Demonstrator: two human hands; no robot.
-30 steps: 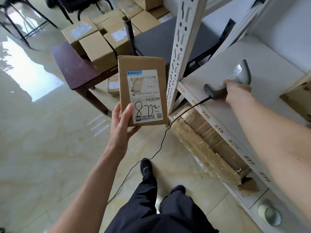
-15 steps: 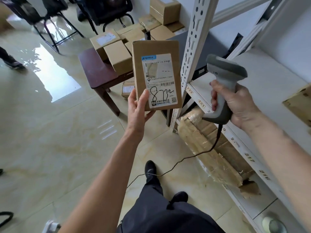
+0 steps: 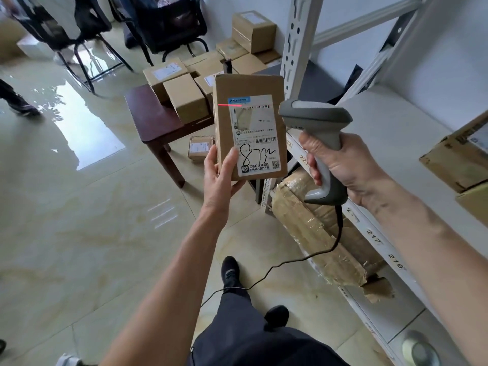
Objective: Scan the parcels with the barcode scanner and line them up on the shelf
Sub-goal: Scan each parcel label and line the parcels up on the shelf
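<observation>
My left hand [image 3: 220, 178] holds a flat brown parcel [image 3: 249, 125] upright by its lower left corner, the white label with handwritten "8732" facing me. My right hand [image 3: 346, 167] grips the handle of a grey barcode scanner [image 3: 315, 122], whose head points left at the parcel from just beside it. A red scan line falls across the label's top left edge. The white metal shelf [image 3: 396, 133] with numbered front edge runs along the right, behind the scanner.
A dark wooden table [image 3: 153, 122] carries several brown boxes [image 3: 184, 97], with more piled behind on the floor. A taped brown package [image 3: 317, 228] lies on the lower shelf. A carton [image 3: 459, 157] sits on the shelf at right. Black chairs [image 3: 169, 25] stand at the back. The scanner cable trails to the floor.
My right hand picked the scanner up off the shelf and brought it beside the parcel; the red scan line now shows on the label. The parcel rose slightly.
</observation>
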